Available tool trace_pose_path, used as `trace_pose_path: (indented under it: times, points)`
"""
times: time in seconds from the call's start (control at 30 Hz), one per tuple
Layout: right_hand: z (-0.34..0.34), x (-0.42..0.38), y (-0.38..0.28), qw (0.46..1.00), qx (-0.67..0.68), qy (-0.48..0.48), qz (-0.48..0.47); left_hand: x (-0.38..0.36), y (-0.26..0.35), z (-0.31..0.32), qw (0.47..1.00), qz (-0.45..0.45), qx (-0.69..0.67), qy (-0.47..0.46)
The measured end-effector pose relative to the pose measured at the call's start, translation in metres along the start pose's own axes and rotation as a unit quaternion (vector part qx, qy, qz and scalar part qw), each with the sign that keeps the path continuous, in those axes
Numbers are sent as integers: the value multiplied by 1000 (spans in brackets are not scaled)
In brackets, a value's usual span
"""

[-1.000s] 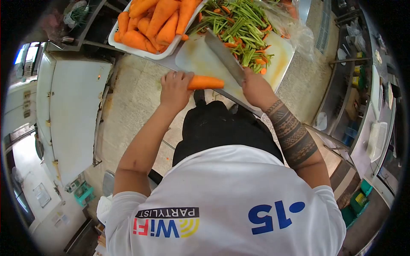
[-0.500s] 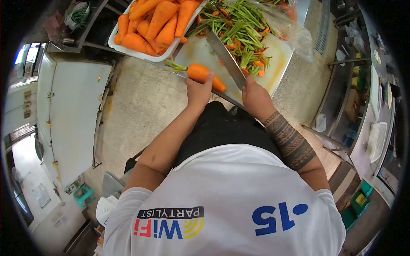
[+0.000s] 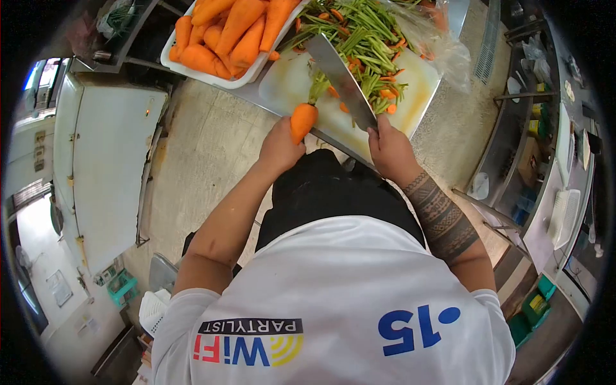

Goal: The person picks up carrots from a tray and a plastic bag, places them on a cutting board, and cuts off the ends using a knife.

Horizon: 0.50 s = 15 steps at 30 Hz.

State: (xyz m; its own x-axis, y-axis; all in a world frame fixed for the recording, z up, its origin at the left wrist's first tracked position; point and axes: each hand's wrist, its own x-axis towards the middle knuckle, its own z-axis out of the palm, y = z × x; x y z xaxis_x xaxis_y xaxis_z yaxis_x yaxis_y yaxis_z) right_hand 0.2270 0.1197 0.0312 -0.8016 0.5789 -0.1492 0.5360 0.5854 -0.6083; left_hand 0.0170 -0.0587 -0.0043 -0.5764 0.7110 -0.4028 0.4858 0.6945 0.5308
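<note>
Head cam view, looking straight down over a white printed T-shirt [image 3: 333, 308]: the left hand [image 3: 280, 146] is closed around the near end of an orange carrot with a green stem [image 3: 303, 119], which points away across the near edge of the white plastic cutting board [image 3: 289, 83]. The right hand [image 3: 389, 146] is wrapped tight round the handle of a broad steel cleaver [image 3: 340, 80], blade lying just right of the carrot top. Behind the blade sits a heap of cut green stems and orange bits [image 3: 366, 38]. Far left, a white tray piled with peeled carrots [image 3: 224, 38] touches the board.
</note>
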Motion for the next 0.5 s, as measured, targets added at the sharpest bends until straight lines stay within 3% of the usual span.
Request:
trace_pose_path:
  times: [0.13, 0.23, 0.5]
  points:
    - [-20, 1, -22, 997, -15, 6, -76, 3, 11, -16, 997, -13, 60, -39]
    - [-25, 7, -35, 993, -53, -40, -101, 6, 7, -14, 997, -6, 67, -27]
    - [-25, 24, -48, 980, -113, -140, -87, 1, 17, -11, 997, -19, 77, -11]
